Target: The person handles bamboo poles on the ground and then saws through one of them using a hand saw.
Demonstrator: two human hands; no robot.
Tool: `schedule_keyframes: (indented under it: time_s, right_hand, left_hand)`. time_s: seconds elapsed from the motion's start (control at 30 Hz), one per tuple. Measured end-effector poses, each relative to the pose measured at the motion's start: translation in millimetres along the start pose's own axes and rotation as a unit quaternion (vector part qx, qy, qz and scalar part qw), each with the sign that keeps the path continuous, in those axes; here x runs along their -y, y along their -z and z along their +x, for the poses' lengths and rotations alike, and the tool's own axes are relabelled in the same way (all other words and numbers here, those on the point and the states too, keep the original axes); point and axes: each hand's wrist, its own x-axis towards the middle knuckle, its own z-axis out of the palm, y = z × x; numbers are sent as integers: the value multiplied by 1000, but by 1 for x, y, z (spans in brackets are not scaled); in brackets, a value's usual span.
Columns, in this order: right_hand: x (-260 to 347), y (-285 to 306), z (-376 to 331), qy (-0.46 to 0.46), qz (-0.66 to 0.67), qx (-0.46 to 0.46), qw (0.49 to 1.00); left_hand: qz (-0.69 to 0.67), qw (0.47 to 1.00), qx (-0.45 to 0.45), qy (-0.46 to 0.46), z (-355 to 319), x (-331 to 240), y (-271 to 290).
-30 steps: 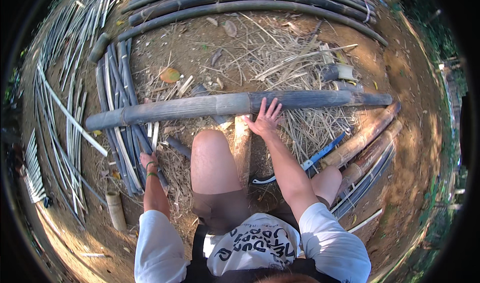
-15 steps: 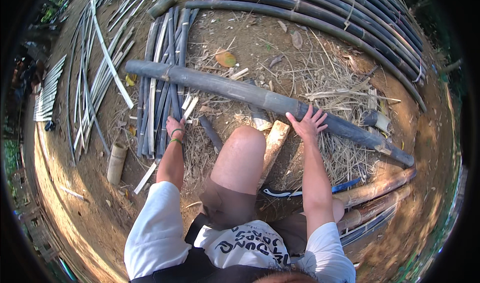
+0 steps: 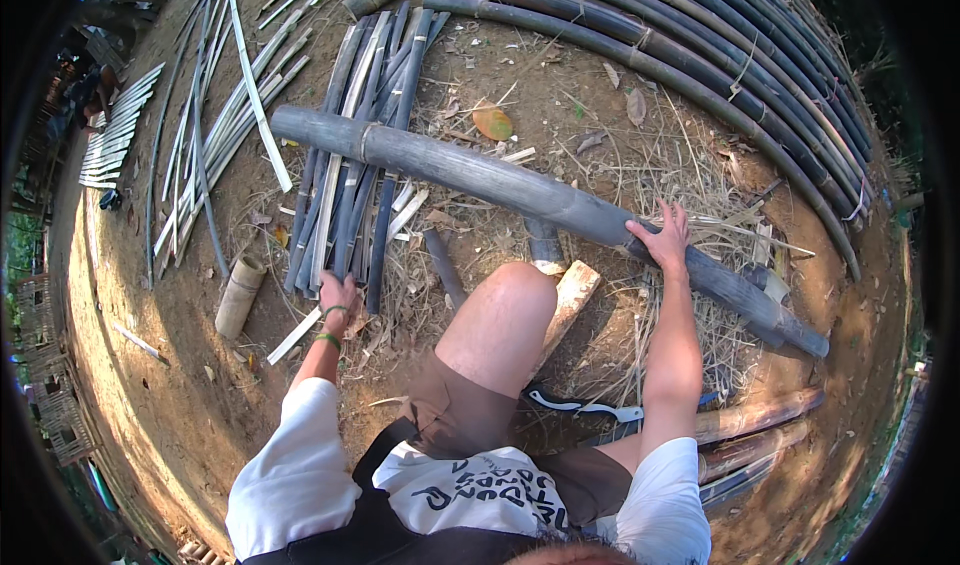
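Note:
A thick grey bamboo pole (image 3: 470, 170) lies across the dirt in front of me, slanting down to the right. My right hand (image 3: 662, 237) rests flat on its upper side with the fingers spread. My left hand (image 3: 338, 296) is down at the near ends of a bundle of dark split bamboo strips (image 3: 355, 175), fingers curled around the strip ends. My bent knee (image 3: 510, 295) rises between the two arms. A short pale wooden block (image 3: 570, 295) lies beside the knee, under the pole.
Long dark bamboo poles (image 3: 700, 55) are stacked along the back right. Pale split strips (image 3: 210, 135) fan out at the left. A short bamboo offcut (image 3: 238, 297) lies left of my hand. A white-handled tool (image 3: 580, 405) lies by my right thigh, with dry straw (image 3: 690, 195) scattered about.
The view has swung, so the pole now slants instead of lying level. My right hand stays on the pole and my left hand stays at the strip bundle.

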Motion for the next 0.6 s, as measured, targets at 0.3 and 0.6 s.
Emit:
schedule_keyframes:
  time_s: [0.3,0.6]
  right_hand:
    - [44,-33,-35,260,-20,-138,956]
    - [36,-22,-17,189,-79,-64,977]
  left_hand:
    - [2,999,-10,44,-123,134,113]
    - [8,999,6,42,-158,131,128]
